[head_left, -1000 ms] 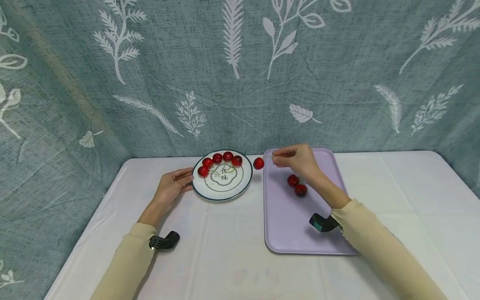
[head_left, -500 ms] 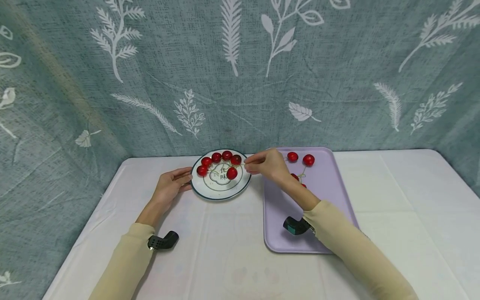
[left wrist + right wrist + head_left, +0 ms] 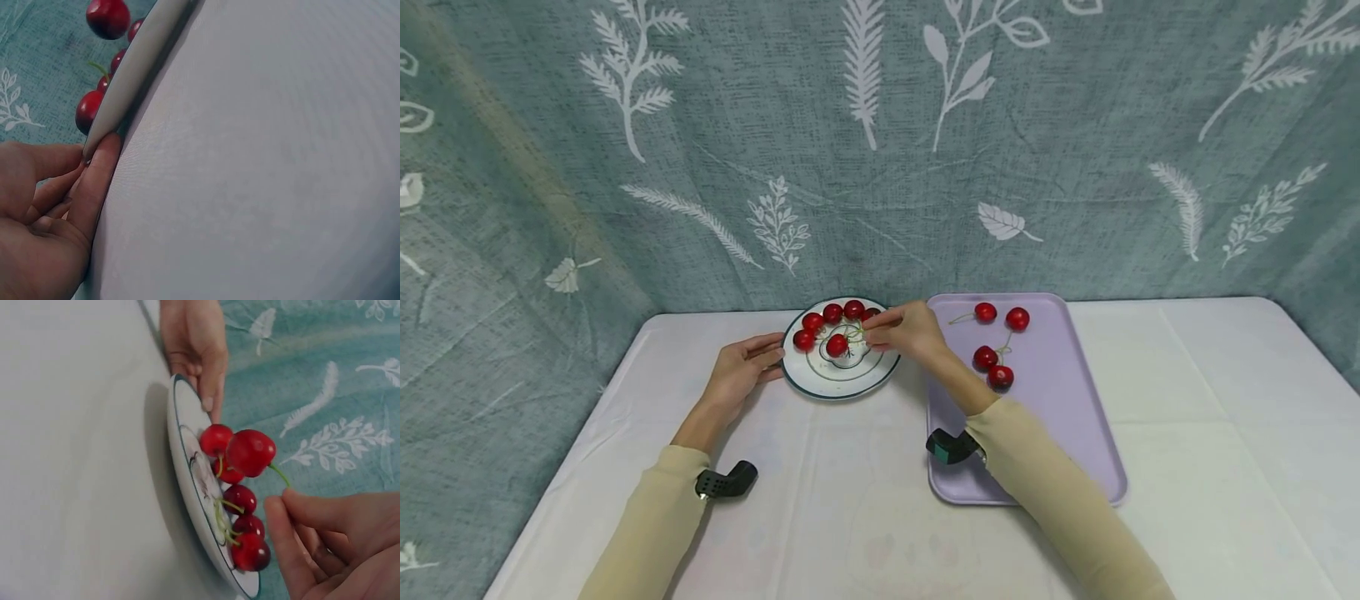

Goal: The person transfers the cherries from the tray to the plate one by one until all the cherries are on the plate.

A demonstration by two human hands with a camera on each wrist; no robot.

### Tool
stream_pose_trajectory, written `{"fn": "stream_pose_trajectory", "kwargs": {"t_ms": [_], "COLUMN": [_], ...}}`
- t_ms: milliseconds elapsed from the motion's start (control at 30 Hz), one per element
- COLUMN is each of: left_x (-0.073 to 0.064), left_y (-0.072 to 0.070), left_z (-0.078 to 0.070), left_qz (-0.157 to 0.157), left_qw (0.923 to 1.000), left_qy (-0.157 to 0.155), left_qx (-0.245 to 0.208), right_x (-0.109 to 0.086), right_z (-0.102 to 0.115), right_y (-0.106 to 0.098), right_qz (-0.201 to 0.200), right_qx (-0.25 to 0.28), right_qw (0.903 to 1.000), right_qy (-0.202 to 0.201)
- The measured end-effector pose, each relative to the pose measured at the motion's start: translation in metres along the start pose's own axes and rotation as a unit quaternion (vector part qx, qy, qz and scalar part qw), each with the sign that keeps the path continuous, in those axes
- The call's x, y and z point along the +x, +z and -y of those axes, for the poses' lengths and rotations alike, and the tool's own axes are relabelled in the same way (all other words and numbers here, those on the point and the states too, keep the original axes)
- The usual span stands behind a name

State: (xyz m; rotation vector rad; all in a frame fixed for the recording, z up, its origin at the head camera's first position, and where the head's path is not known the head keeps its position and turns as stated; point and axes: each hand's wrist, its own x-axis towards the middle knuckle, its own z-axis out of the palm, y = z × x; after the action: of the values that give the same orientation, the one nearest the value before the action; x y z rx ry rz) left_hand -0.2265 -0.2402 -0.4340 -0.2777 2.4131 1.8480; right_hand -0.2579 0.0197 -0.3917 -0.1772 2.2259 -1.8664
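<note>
My right hand (image 3: 912, 330) pinches the green stem of a red cherry (image 3: 837, 345) between thumb and fingertips. In the right wrist view this cherry (image 3: 251, 454) hangs above the plate, in front of other cherries. The round white plate (image 3: 838, 388) has a dark rim and printed characters at its middle. Along its far left edge several cherries (image 3: 832, 313) sit in an arc, stems pointing inward. At the plate's left side, my left hand (image 3: 739, 371) grips the rim; the left wrist view has the plate's edge (image 3: 125, 84) between thumb and fingers.
Right of the plate lies a lilac tray (image 3: 1037, 450) with several stemmed cherries (image 3: 985, 358) in its upper part. My right forearm crosses its left side. A white cloth (image 3: 835, 500) covers the table, and a blue-green leaf-patterned curtain (image 3: 737, 125) hangs behind.
My right hand has carried the cherry leftward from the tray's left edge to over the plate's middle, uncovering the tray's cherries. The left hand keeps its grip on the plate.
</note>
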Motion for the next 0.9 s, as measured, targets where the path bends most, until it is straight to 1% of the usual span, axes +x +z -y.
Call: {"fn": "stream_pose_trajectory", "kwargs": {"t_ms": [167,233,333,433,633,800,900], "left_x": [-0.001,-0.002,-0.003,-0.004,-0.004,-0.003,-0.003], "left_y": [0.002,0.002,0.0,0.0,0.001,0.001,0.001], "left_z": [-0.002,-0.002,-0.003,-0.004,-0.005,-0.005,-0.004], "left_qz": [0.006,0.008,0.008,0.008,0.007,0.004,0.002], "left_qw": [1.0,1.0,1.0,0.9999,1.0,0.9999,0.9999], "left_qy": [-0.004,-0.003,-0.004,-0.005,-0.005,-0.009,-0.011], "left_qx": [-0.003,-0.003,-0.001,0.003,0.004,0.005,0.006], "right_x": [0.001,0.003,0.004,0.004,0.004,0.003,0.003], "right_z": [-0.002,-0.004,-0.007,-0.01,-0.01,-0.009,-0.009], "right_y": [0.007,0.011,0.018,0.027,0.041,0.047,0.049], "right_qz": [-0.002,0.001,0.004,-0.003,-0.019,-0.016,-0.022], "right_qx": [0.002,-0.006,-0.033,-0.07,-0.127,-0.151,-0.162], "right_qw": [1.0,1.0,0.9994,0.9975,0.9917,0.9881,0.9859], "right_qy": [0.0,-0.005,-0.009,-0.013,-0.009,-0.023,-0.033]}}
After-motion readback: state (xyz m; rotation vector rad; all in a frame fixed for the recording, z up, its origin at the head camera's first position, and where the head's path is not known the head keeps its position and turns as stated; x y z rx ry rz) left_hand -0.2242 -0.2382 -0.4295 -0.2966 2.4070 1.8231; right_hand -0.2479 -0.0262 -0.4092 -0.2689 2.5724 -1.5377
